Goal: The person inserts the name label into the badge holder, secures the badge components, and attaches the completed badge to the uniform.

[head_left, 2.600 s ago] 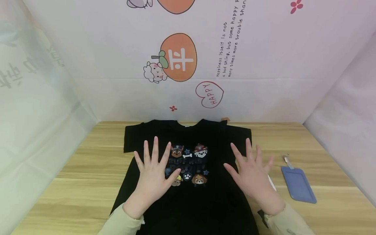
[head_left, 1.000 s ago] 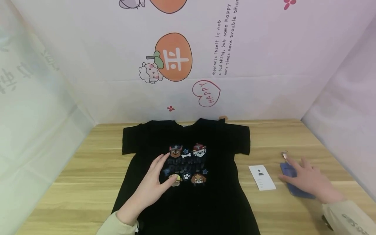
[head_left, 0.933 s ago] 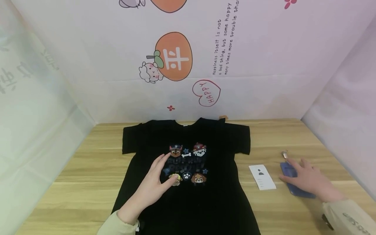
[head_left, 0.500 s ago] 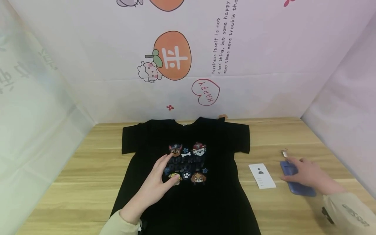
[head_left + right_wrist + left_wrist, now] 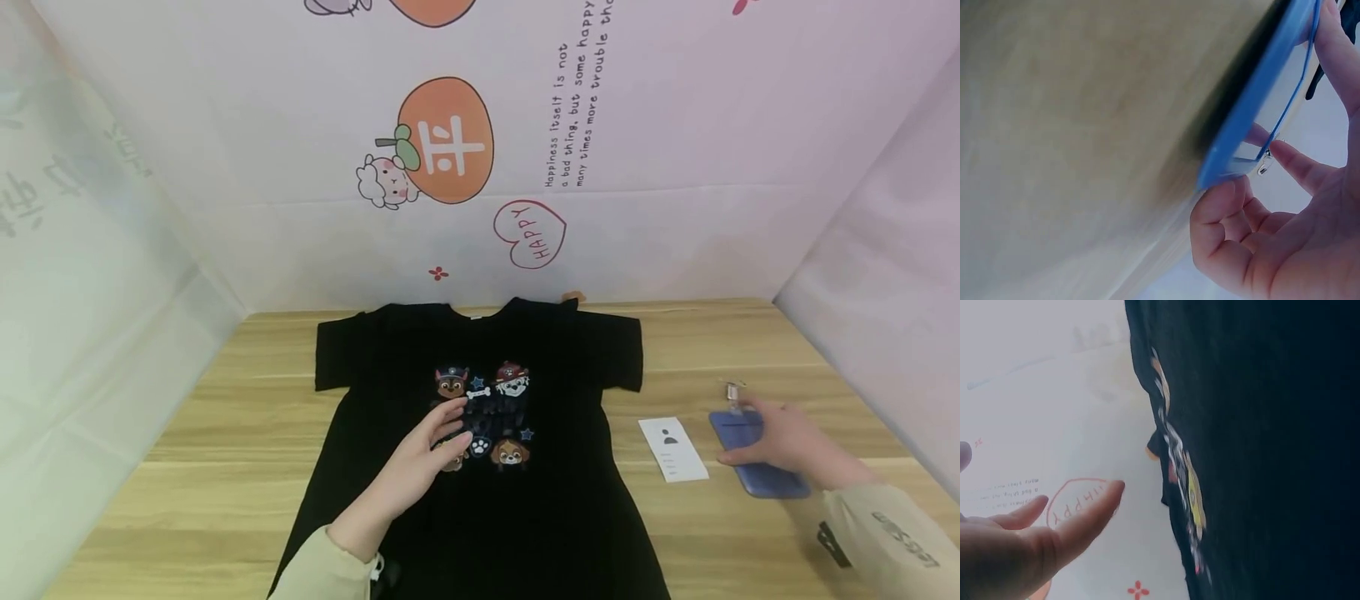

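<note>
In the head view, my right hand (image 5: 791,450) grips a blue badge holder (image 5: 772,482) with a metal clip (image 5: 732,392) at its top. The right wrist view shows the thumb on one long edge and curled fingers (image 5: 1216,215) at the other side of the holder (image 5: 1260,94), which casts a shadow on the wood. A white ID card (image 5: 672,450) with a printed figure lies just left of it. My left hand (image 5: 420,462) hovers with loosely bent fingers over the black T-shirt (image 5: 547,517), overlapping its cartoon-dog print, and holds nothing.
The T-shirt lies spread out on a wooden table (image 5: 187,467), neck toward the back. A white printed cloth (image 5: 675,125) stands behind the table, and pale side cloths (image 5: 97,292) close off both sides.
My right hand has moved from over the shirt to the badge holder and its fingers have closed on the edges. My left hand has drifted slightly right, its fingers less spread.
</note>
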Tool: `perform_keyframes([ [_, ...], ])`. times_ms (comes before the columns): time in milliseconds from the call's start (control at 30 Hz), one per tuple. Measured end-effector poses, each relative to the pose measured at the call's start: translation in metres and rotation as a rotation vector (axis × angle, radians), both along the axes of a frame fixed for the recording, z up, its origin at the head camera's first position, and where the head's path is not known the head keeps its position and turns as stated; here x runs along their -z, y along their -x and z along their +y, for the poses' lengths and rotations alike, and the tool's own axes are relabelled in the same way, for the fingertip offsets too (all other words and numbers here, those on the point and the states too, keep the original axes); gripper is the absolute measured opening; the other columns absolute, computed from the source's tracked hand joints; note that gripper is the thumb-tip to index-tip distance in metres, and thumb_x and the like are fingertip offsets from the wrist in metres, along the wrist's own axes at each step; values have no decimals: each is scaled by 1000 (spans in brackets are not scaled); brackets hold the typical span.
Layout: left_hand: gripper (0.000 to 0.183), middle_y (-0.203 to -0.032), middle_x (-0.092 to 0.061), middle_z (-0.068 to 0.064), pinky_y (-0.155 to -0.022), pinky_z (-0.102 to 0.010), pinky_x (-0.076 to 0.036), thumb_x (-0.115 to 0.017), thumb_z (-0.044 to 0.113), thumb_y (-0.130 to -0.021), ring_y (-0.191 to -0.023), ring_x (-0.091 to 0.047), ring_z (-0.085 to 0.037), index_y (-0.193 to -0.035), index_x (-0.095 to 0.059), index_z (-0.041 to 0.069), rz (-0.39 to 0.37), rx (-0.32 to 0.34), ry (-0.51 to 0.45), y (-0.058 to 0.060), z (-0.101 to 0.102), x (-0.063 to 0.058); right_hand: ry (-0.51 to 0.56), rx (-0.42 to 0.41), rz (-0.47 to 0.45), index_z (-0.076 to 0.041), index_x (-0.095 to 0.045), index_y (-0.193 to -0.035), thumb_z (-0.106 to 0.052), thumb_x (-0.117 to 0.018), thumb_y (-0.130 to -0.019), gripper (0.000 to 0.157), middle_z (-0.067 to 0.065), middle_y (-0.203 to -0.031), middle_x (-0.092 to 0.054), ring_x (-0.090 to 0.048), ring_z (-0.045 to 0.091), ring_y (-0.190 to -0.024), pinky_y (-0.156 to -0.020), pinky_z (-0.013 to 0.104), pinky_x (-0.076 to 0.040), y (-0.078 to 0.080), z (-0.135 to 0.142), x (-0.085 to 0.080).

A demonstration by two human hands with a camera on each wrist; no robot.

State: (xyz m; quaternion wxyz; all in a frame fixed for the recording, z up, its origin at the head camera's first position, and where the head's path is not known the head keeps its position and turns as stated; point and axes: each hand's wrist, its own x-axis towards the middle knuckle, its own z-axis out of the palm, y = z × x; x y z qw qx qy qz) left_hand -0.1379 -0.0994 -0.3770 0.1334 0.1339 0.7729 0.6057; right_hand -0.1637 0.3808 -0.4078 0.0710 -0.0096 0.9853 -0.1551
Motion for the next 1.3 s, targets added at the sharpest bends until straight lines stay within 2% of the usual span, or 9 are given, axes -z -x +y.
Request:
perform_keyframes([
  [133, 52, -147, -34, -23, -101, -49, -43, -49, 27, -98, -131, -40, -38, -144, -34, 6, -55, 37, -55, 2, 6, 0, 20, 7, -19, 7, -38, -126, -52, -83, -59, 100, 45, -100, -46, -51, 43, -79, -55, 39, -48, -1, 4, 0],
  [367, 51, -145, -32, -27, -104, -48, -42, -46, 23, -100, -134, -34, -41, -143, -32, 0, -124, 79, -161, 2, 16, 0, 24, -26, 16, 11, -41, -124, -48, -85, -59, 98, 40, -98, -53, -54, 37, -77, -56, 37, -46, -2, 4, 1],
  [533, 49, -145, -34, -27, -103, -48, -43, -45, 22, -100, -133, -36, -39, -142, -33, -1, -143, 81, -181, 3, 22, 1, 52, -33, 48, 16, -44, -117, -41, -86, -59, 91, 37, -99, -56, -56, 35, -79, -61, 37, -46, -1, 2, -2],
  [800, 48, -144, -36, -26, -102, -48, -43, -44, 22, -100, -131, -38, -39, -140, -35, -1, -151, 82, -186, 1, 26, 0, 148, -23, 16, 14, -45, -115, -27, -83, -68, 73, 37, -99, -55, -55, 29, -76, -59, 30, -42, -3, 6, -7],
  [933, 49, -144, -36, -26, -101, -48, -44, -45, 23, -100, -131, -39, -39, -140, -35, -1, -158, 84, -182, 1, 27, -1, 276, -14, -83, 16, -42, -120, -17, -74, -79, 61, 39, -103, -53, -57, 25, -78, -61, 30, -46, -6, 12, -10],
  [1100, 50, -144, -36, -25, -102, -47, -44, -45, 26, -100, -131, -38, -38, -141, -34, -1, -165, 98, -191, 4, 29, 0, 451, 43, -230, 18, -32, -128, -9, -62, -88, 57, 42, -112, -49, -60, 22, -86, -65, 33, -53, -8, 19, -11],
  [1300, 50, -143, -36, -26, -101, -46, -45, -44, 25, -100, -130, -38, -39, -140, -34, -2, -184, 104, -213, 3, 32, 1, 633, 77, -283, 20, -23, -132, -4, -56, -91, 57, 38, -117, -49, -62, 17, -89, -72, 36, -56, -10, 28, -6],
])
